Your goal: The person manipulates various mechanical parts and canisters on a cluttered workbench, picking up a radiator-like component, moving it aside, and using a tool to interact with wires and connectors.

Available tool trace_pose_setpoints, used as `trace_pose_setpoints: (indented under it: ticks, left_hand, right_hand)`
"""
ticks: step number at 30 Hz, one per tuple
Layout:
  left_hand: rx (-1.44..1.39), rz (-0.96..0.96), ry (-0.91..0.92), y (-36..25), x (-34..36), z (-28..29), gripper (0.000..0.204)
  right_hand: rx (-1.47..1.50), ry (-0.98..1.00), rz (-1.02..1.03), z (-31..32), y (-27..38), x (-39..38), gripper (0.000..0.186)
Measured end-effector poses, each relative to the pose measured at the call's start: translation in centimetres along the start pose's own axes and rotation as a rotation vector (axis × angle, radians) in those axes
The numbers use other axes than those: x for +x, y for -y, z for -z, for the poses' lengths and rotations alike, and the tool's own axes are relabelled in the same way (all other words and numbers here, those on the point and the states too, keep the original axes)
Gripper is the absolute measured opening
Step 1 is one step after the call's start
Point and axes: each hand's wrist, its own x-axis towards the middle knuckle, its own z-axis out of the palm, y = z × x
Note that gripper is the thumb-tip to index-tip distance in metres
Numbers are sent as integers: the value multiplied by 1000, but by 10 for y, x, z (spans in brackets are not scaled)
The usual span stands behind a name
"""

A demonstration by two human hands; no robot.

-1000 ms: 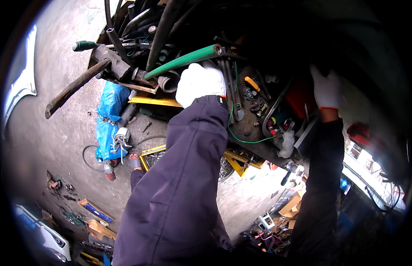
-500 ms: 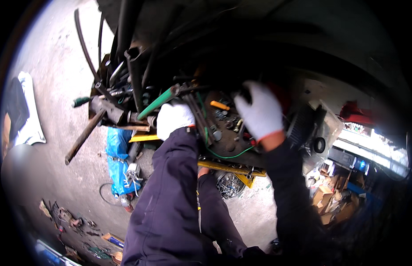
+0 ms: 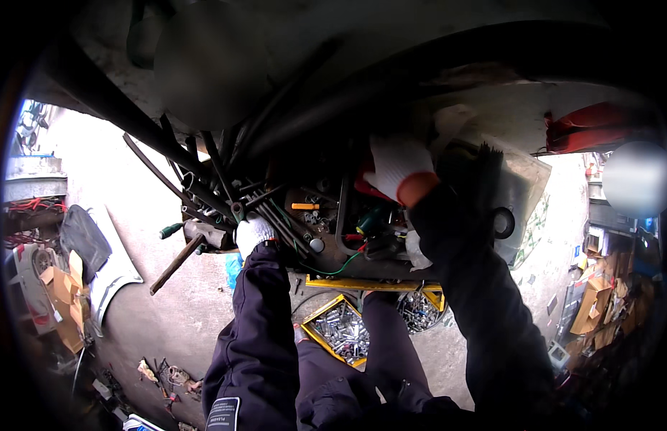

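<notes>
My left hand, in a white knit glove, is closed at the left of a dark metal workbench tray. It seems to grip a green-handled tool, seen nearly end-on, beside long dark rods. My right hand, also gloved, reaches into shadow at the back of the tray, over a red object. Its fingertips fade into the dark, so their grip is hidden. Between the hands lie an orange-handled tool, loose sockets, a green tool body and a thin green wire.
Pipes and bars jut up at the left, near a hammer-like tool. Yellow-edged trays of small metal parts sit low by my legs. A black ring and clear plastic lie to the right. Cardboard boxes stand beyond.
The view has shifted, bringing a yellow-edged parts tray into sight. My right hand has gone deeper into the shadowed back. The green-handled tool has turned from lengthwise to nearly end-on.
</notes>
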Motion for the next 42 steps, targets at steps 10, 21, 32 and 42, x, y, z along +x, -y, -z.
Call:
trace_pose_setpoints:
  ticks: [10, 21, 32, 42]
  left_hand:
    - [-43, 9, -17, 10, 0, -8, 51]
    - [-63, 57, 0, -6, -12, -1, 53]
    - [13, 87, -11, -6, -10, -1, 54]
    - [52, 102, 44, -12, -12, 4, 54]
  right_hand:
    - [129, 159, -57, -13, 13, -51, 61]
    - [137, -135, -107, -4, -28, -134, 54]
    - [505, -5, -79, 13, -41, -114, 50]
    - [934, -70, -433, 79, -104, -167, 54]
